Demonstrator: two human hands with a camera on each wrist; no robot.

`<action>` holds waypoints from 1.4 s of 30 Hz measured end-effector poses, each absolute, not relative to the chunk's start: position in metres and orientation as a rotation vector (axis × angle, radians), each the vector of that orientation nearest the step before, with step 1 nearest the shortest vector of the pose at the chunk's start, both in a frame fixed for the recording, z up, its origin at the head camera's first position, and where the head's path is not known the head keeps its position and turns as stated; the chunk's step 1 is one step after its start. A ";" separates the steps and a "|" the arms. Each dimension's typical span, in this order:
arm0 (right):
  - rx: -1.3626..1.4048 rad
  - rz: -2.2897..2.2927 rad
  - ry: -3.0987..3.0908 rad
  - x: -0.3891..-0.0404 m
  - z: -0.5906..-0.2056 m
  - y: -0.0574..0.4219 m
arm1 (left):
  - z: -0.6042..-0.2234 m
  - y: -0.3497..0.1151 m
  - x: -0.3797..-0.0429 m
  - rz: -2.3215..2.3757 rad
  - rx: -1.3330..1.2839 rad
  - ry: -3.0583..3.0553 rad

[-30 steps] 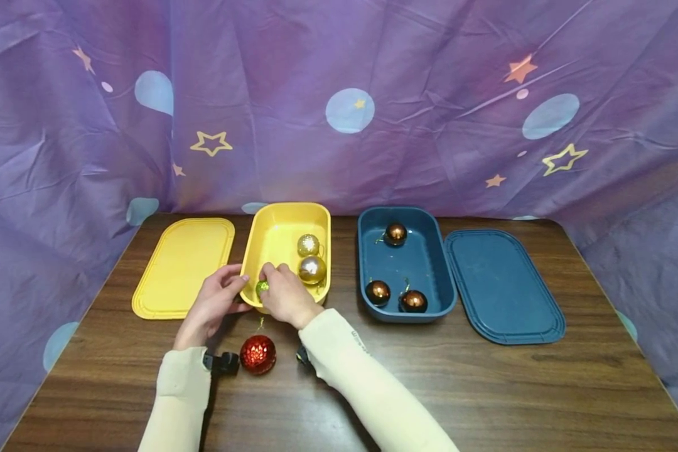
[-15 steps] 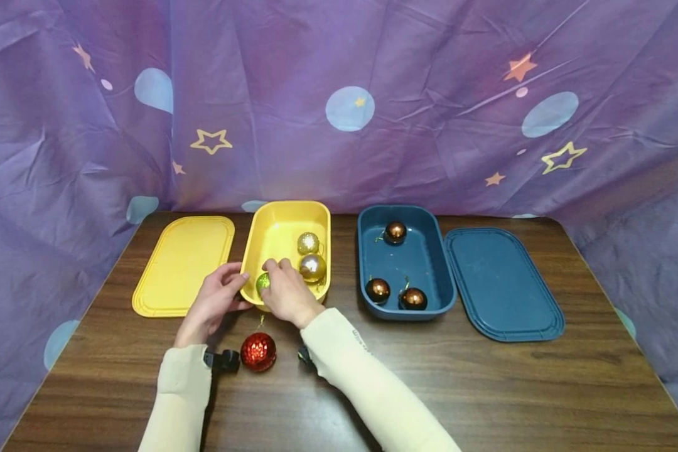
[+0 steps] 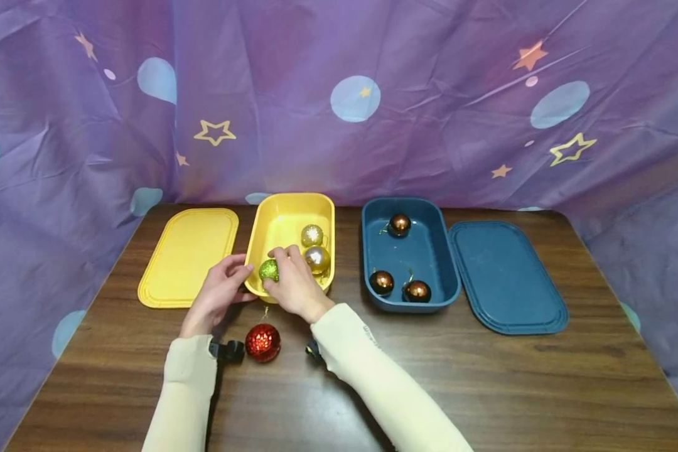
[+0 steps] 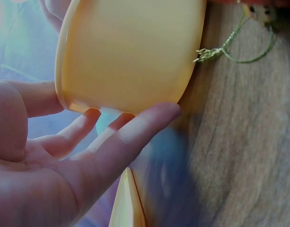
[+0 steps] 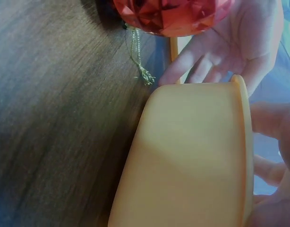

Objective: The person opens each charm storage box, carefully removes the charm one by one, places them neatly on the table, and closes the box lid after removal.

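My right hand [image 3: 296,282] reaches into the yellow box [image 3: 288,202], its thumb and fingers curved round a glittery green bauble [image 3: 269,270]. This bauble is in the near left part of the box, beside a shiny gold bauble [image 3: 317,258] and a smaller sparkly gold one [image 3: 312,235]. At the box's near left corner my left hand [image 3: 217,289] grips the wall. In the left wrist view the thumb meets the rim and the fingers [image 4: 149,120] lie along the outside. The right wrist view shows right fingers [image 5: 272,118] over the rim, the green bauble hidden.
A faceted red bauble [image 3: 263,343] with a gold loop lies before the yellow box, between my wrists. To the right, a blue box [image 3: 409,204] holds three brown baubles [image 3: 399,225]. A yellow lid [image 3: 189,257] and a blue lid [image 3: 508,276] lie at the outer sides.
The right fingers have spread a little, so more of the green bauble shows. It has shifted slightly away from the near wall. The head view has tilted slightly; the left hand keeps its place.
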State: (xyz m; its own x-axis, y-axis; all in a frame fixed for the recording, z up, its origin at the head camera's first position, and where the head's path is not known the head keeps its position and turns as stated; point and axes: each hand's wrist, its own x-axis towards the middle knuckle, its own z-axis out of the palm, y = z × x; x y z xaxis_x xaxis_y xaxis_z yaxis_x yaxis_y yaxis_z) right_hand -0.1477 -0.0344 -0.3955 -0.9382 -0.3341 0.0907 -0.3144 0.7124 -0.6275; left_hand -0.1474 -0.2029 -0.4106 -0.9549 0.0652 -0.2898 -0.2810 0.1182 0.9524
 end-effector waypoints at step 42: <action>-0.616 -1.724 2.841 -0.126 -0.361 0.041 | -0.410 -0.202 -0.151 1.849 -0.279 2.171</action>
